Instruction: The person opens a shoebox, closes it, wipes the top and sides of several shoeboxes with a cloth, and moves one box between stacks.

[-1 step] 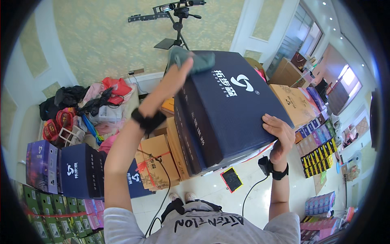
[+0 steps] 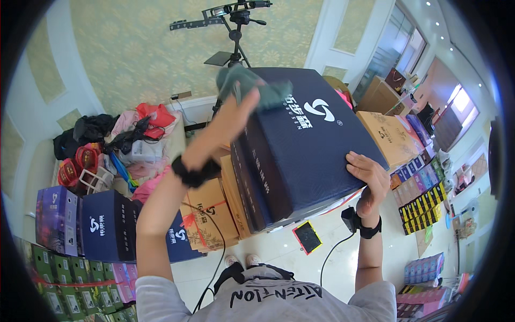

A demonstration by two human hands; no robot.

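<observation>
A large dark blue box (image 2: 316,155) with a white swirl emblem sits on top of a stack in front of me. My left hand (image 2: 233,121), smeared by motion, holds a grey-green cloth (image 2: 255,88) against the far left part of its lid. My right hand (image 2: 370,180) grips the near right corner, fingers bent over the top edge and thumb down the side. Each wrist wears a black band, and a small black device with a cable is at the right one.
Tan boxes (image 2: 212,214) stand left of the stack, one tied with red ribbon. Further left are more blue boxes (image 2: 110,225) and a heap of bags and clothes (image 2: 134,134). A tripod (image 2: 235,35) stands behind. A black tablet-like panel (image 2: 307,237) lies on the floor; boxes line the right.
My left hand and the cloth have shifted slightly right and toward me over the lid, now covering part of the printing. My right hand and the box stay where they were.
</observation>
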